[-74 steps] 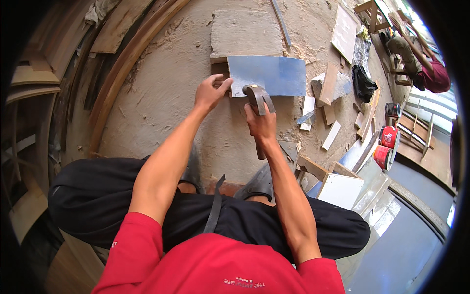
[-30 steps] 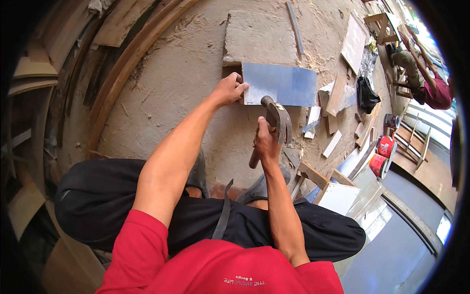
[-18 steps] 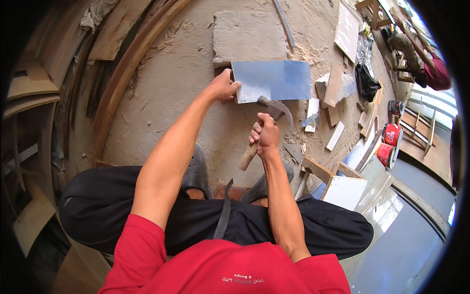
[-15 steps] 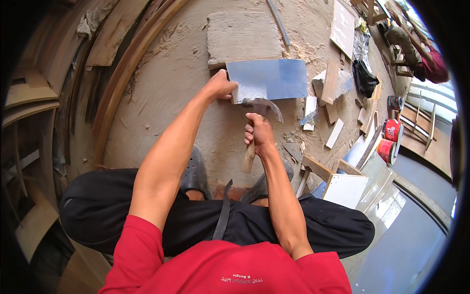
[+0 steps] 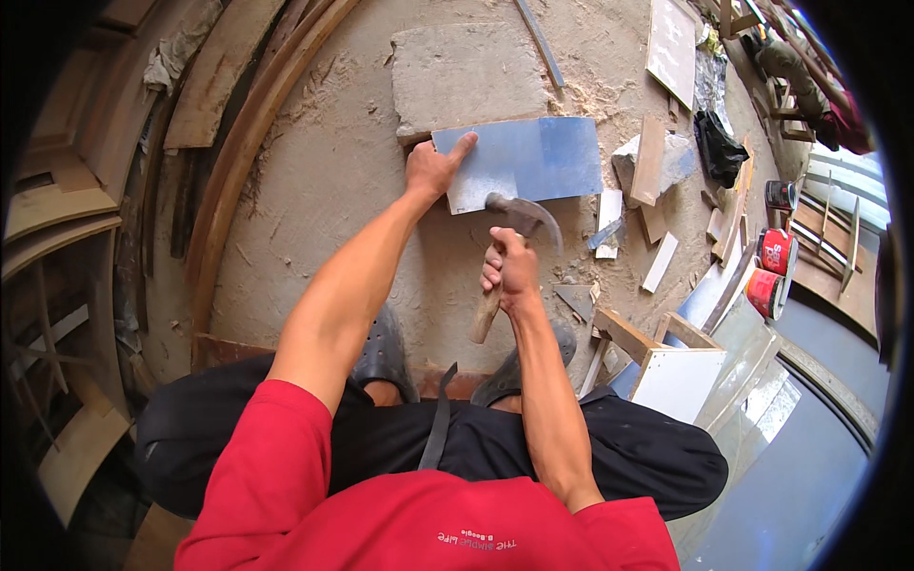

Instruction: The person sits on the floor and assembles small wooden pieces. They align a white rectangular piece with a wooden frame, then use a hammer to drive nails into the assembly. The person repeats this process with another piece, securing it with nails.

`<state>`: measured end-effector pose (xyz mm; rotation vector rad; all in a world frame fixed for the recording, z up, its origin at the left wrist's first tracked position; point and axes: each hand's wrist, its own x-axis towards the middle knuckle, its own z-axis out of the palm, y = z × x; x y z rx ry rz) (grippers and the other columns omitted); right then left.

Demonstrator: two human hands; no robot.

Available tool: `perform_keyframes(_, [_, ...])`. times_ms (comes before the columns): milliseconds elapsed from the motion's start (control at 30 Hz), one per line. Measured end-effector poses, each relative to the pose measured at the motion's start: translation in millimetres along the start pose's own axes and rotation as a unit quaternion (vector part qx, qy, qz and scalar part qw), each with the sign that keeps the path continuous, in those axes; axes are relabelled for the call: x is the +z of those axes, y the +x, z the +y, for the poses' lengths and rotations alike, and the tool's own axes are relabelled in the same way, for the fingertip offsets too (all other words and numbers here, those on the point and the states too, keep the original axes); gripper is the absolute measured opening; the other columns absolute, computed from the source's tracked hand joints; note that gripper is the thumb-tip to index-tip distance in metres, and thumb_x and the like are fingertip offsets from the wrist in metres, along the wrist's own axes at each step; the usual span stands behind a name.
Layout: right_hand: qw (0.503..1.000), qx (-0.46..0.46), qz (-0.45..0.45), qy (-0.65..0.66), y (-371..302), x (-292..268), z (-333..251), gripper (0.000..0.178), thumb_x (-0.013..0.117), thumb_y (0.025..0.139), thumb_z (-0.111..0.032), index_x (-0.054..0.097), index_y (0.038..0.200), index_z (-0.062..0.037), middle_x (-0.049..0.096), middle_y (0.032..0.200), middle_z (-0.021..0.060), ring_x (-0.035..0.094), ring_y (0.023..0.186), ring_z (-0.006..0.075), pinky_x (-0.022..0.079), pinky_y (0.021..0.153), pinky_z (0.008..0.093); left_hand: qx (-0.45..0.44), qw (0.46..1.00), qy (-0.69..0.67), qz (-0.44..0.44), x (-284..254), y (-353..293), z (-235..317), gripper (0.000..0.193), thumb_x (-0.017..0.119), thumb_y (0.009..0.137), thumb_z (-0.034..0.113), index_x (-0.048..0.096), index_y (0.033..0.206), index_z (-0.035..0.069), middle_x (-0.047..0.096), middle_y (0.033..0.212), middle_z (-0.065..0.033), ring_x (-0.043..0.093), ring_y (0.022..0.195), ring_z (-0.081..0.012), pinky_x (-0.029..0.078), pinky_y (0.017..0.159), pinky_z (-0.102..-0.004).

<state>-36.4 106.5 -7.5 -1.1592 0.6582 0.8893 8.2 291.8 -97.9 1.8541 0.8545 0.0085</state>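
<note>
In front of me is a flat rectangular panel (image 5: pixel 519 157) with a blue-grey face and a whitish patch at its near left. Its far edge meets a rough pale slab (image 5: pixel 466 76) on the ground. My left hand (image 5: pixel 438 169) grips the panel's left end, the thumb lying on the face and the other fingers out of sight beneath. A claw hammer (image 5: pixel 486 314) with a wooden handle is wrapped in my right hand (image 5: pixel 511 264). Its dark metal head is at the panel's near edge, close to the whitish patch; whether it touches cannot be made out.
Wood offcuts (image 5: pixel 647 162) and a broken block (image 5: pixel 678 157) lie to the right, near a black plastic bag (image 5: pixel 719 147). Beyond stand red cans (image 5: pixel 773 252). A white box-like piece (image 5: pixel 678 381) is by my right knee. Curved boards (image 5: pixel 228 181) line the left. Another person (image 5: pixel 843 124) is at far right.
My left hand has shifted its hold, its thumb now over the panel's face. The panel has tilted slightly. The hammer has moved a little right and nearer to me.
</note>
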Motion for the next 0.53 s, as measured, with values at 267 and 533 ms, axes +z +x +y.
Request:
perform_keyframes(267, [0.996,-0.002,-0.022,-0.088,-11.8,18.5,4.2,0.026,0.06,0.086,-0.02,0.046,0.066,-0.0107,0.04,0.049,-0.0023,0.039,0.035,0.0096,0.035,0.034,0.0288,-0.027,0.999,-0.041,-0.016,1.8,4.8,-7.1,0.061,0.07,0.079,0.059,0.073,0.091,-0.001,0.072,0.084,-0.0145,0.068,0.076,-0.022,0.051,0.072,-0.036])
perform_keyframes(533, [0.993,-0.04,0.009,-0.113,-8.5,12.3,-4.6,0.027,0.06,0.087,-0.022,0.046,0.067,-0.0097,0.041,0.051,-0.0009,0.039,0.036,0.0102,0.037,0.034,0.028,-0.025,1.0,-0.016,-0.005,6.7,9.6,-9.7,0.06,0.071,0.079,0.058,0.074,0.09,-0.001,0.072,0.08,-0.0139,0.066,0.072,-0.0213,0.05,0.069,-0.0355])
